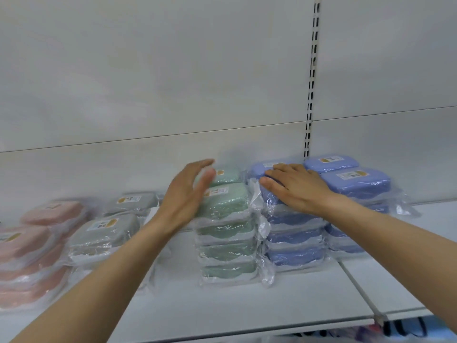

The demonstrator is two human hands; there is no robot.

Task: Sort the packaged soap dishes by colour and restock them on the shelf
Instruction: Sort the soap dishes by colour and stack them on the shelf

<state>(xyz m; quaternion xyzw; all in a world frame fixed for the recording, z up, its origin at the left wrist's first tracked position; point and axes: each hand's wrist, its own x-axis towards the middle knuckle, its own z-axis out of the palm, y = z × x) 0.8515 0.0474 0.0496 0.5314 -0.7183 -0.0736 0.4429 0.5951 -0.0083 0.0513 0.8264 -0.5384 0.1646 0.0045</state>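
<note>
On a white shelf (247,305) that fills the lower half of the frame, the packaged soap dishes stand in stacks by colour, each in clear plastic wrap. At centre is the green stack (226,233), with a second green one behind it; just right of it, touching wrap to wrap, is the blue stack (294,241), and more blue dishes (353,184) sit behind and to its right. Grey dishes (106,231) lie left of centre, and pink dishes (32,248) are at the far left edge, blurred. The left hand (185,194) is flat with straight fingers, its palm against the left side of the top green package. The right hand (296,186) lies spread, palm down, on top of the blue stack, fingers pointing left. The white back panel and a slotted upright (312,78) fill the upper frame.
</note>
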